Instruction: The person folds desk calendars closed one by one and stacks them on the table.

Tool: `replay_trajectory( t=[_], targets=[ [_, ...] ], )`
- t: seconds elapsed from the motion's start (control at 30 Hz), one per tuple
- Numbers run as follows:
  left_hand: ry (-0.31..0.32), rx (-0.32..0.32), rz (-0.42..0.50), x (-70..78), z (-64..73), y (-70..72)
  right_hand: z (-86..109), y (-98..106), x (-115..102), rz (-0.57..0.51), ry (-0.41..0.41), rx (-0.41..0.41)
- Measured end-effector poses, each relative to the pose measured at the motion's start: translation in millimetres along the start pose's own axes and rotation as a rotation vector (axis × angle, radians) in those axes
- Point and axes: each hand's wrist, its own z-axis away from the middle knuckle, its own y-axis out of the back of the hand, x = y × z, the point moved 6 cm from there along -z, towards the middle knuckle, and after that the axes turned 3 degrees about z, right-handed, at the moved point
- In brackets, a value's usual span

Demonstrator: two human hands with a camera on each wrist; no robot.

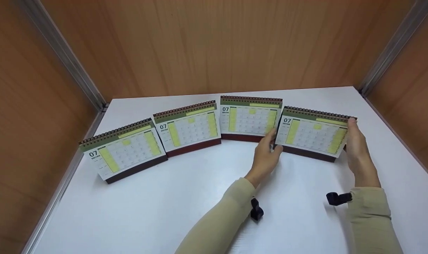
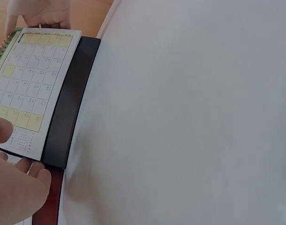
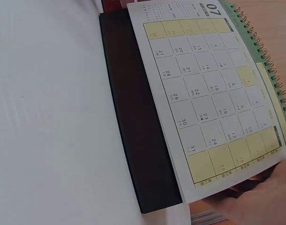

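Observation:
The rightmost desk calendar [image 1: 311, 132], spiral-bound with a dark base and a page marked 07, stands tilted back between both hands. My left hand [image 1: 265, 158] holds its left end; in the left wrist view the left thumb [image 2: 1, 130] lies over the page side, with the other fingers at the end edge. My right hand [image 1: 359, 151] grips the opposite end, thumb near the top corner. The right wrist view shows the right hand's fingers [image 3: 251, 199] partly hidden behind the calendar page [image 3: 204, 93]. Right beside the left fingertips stands a red-based calendar [image 1: 251, 118].
Two more desk calendars, one red-based [image 1: 187, 127] and one dark-based [image 1: 124, 150], continue the curved row leftward. All stand on a white table [image 1: 129, 211]. Wooden panels [image 1: 214, 46] with metal corner posts [image 1: 393, 46] enclose the back and sides. Small black devices sit at both wrists.

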Motion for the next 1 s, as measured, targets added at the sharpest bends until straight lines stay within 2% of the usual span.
replay_trajectory(
  t=[0.1,0.3,0.53,0.77,0.9,1.0],
  targets=[
    [0.009,0.033,0.060,1.0,-2.2,-2.8,-0.1,0.4,0.4,-0.050,0.001,-0.019],
    [0.032,0.083,0.155,2.3,-5.4,-5.5,-2.4,2.4,-1.2,-0.194,0.010,-0.008],
    [0.070,0.155,0.236,0.5,-9.7,-2.7,-7.4,-1.2,0.0,-0.367,0.050,-0.071],
    [0.070,0.184,0.247,-3.6,-15.8,-2.6,-7.6,-2.6,1.9,-0.495,0.058,-0.106],
    [0.075,0.193,0.234,-5.4,-18.2,-1.0,-8.8,0.0,3.5,-0.632,0.006,-0.125],
    [0.072,0.207,0.226,-5.3,-18.6,0.8,-11.4,3.5,5.8,-0.736,-0.044,-0.101]
  ],
)
